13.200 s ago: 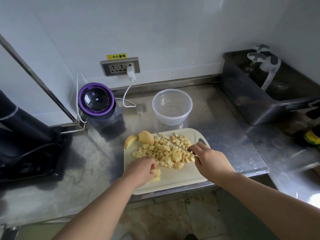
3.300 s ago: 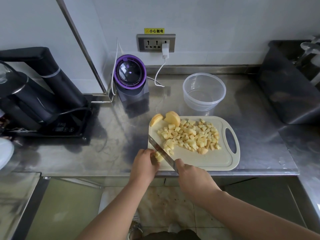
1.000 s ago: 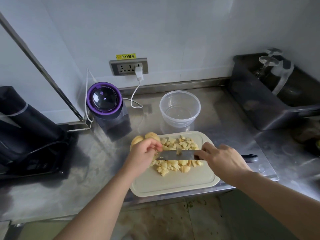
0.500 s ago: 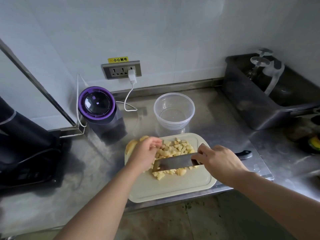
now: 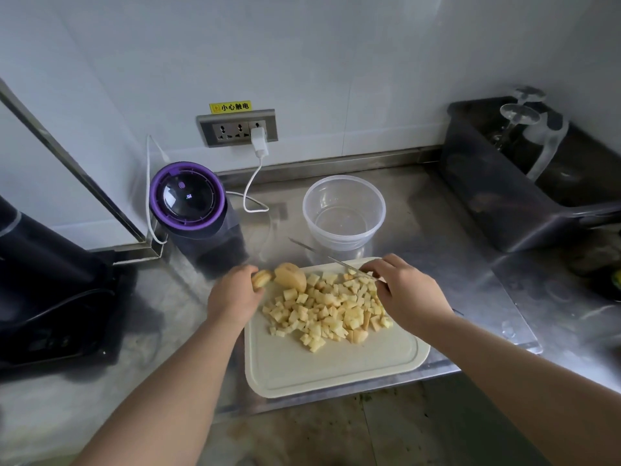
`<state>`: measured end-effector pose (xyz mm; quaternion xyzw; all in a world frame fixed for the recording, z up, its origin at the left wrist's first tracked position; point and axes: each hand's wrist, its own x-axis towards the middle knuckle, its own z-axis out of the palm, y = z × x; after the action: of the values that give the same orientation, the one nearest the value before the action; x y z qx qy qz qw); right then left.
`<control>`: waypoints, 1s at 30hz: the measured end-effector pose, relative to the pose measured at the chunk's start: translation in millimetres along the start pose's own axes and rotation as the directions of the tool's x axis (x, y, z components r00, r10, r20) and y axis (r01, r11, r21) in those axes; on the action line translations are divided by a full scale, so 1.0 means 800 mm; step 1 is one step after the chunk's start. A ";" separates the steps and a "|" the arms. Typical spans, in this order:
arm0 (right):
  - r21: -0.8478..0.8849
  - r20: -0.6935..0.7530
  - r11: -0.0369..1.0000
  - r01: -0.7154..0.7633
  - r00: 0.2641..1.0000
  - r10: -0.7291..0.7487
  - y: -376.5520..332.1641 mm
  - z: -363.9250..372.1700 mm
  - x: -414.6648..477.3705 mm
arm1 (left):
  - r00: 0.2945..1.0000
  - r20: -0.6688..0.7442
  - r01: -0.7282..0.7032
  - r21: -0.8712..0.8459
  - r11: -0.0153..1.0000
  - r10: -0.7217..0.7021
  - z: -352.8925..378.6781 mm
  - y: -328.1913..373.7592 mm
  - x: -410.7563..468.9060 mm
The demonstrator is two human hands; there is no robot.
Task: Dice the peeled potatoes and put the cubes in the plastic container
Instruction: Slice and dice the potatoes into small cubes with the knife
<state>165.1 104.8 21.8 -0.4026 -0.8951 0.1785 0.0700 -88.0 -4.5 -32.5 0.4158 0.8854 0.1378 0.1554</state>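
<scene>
Potato cubes (image 5: pixel 322 311) on board (image 5: pixel 336 368), knife (image 5: pixel 322 255) before plastic container (image 5: pixel 342 238), purple appliance (image 5: pixel 187 196) nearby

One sign can be read: a yellow sticker (image 5: pixel 230 106) on the wall above the counter's back edge, just over the socket panel (image 5: pixel 237 128), printed in black "小心触电" beside a warning triangle. Tiny lit marks on the purple-rimmed appliance (image 5: pixel 187 196) are illegible.

- Left hand (image 5: pixel 232 297): bare, with nothing worn on fingers or wrist.
- Right hand (image 5: pixel 411 297): bare as well.
- Left forearm (image 5: pixel 161 398) and right forearm (image 5: pixel 524 391): uncovered down to the lower frame edge.
</scene>
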 end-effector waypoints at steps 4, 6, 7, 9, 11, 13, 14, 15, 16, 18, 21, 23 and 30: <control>0.074 0.048 0.997 0.036 0.998 -0.040 -0.017 -0.002 -0.009 | 0.998 -0.052 0.029 -0.020 0.999 -0.030 -0.001 0.003 -0.002; 0.134 0.158 0.990 0.045 0.985 -0.066 -0.025 0.000 -0.019 | 0.984 -0.094 0.129 -0.202 0.971 -0.150 -0.010 -0.002 -0.009; 0.155 0.236 0.987 0.035 0.969 -0.071 -0.030 0.003 -0.024 | 0.972 -0.089 0.182 -0.304 0.935 -0.218 -0.015 -0.007 -0.014; 0.103 0.404 0.993 0.050 0.911 -0.088 -0.038 0.012 -0.034 | 0.937 0.000 0.299 -0.521 0.799 -0.350 -0.018 -0.022 -0.025; 0.005 0.513 0.991 0.133 0.851 -0.117 -0.043 0.024 -0.042 | 0.891 0.131 0.394 -0.699 0.597 -0.434 -0.014 -0.040 -0.042; -0.045 0.550 0.981 0.189 0.824 -0.134 -0.043 0.033 -0.046 | 0.851 0.213 0.457 -0.752 0.476 -0.480 -0.004 -0.055 -0.063; -0.069 0.554 0.977 0.203 0.822 -0.131 -0.043 0.035 -0.045 | 0.833 0.231 0.474 -0.766 0.435 -0.502 0.001 -0.059 -0.073; -0.097 0.551 0.971 0.217 0.824 -0.129 -0.043 0.035 -0.043 | 0.818 0.247 0.487 -0.777 0.398 -0.519 0.005 -0.060 -0.085; -0.124 0.546 0.965 0.229 0.828 -0.127 -0.042 0.035 -0.040 | 0.809 0.267 0.499 -0.783 0.370 -0.524 0.008 -0.060 -0.096; -0.153 0.529 0.959 0.237 0.840 -0.124 -0.040 0.035 -0.032 | 0.813 0.304 0.512 -0.780 0.359 -0.497 0.014 -0.052 -0.114; -0.169 0.503 0.961 0.220 0.858 -0.108 -0.043 0.039 -0.019 | 0.832 0.379 0.529 -0.763 0.372 -0.405 0.027 -0.038 -0.131; -0.172 0.504 0.961 0.216 0.858 -0.103 -0.050 0.042 -0.011 | 0.837 0.420 0.544 -0.717 0.437 -0.352 0.037 -0.030 -0.139; -0.192 0.465 0.949 0.250 0.875 -0.136 -0.071 0.052 0.001 | 0.870 0.377 0.493 -0.622 0.609 -0.319 0.046 -0.015 -0.149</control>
<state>114.1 60.0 4.8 -0.2646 -0.9381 0.1455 -0.1698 -9.8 -100.4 -51.3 0.1249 0.8124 0.3749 0.4287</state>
